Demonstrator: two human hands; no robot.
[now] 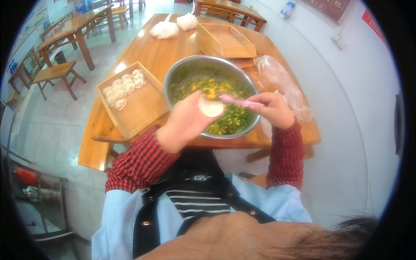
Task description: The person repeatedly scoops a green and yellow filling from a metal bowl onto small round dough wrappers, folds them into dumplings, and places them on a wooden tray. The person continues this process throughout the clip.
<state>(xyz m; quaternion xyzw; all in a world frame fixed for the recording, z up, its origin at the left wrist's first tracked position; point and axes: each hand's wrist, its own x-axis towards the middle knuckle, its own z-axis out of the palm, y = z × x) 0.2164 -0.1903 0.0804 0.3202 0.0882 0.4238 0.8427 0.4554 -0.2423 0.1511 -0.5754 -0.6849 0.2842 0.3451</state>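
My left hand [185, 118] holds a round dumpling wrapper [211, 108] over the near part of a large steel bowl [168, 73]. In my right hand [274, 109] is a pink-handled utensil [239, 100]; its far end meets the wrapper's edge, with a clump of yellow filling [212, 93] there. The motion blurs that end, so its shape is unclear. Chopped green and yellow filling [229, 122] lies in the bowl. To the left, a wooden tray [139, 120] carries several folded dumplings [120, 87], grouped toward its far left side.
Wooden trays [227, 39] are stacked behind the bowl on the wooden table [156, 48]. Two white plastic bags [164, 30] sit at the table's far end. A clear plastic bag [282, 81] lies along the right side. A bench [94, 152] runs beside the table's left edge.
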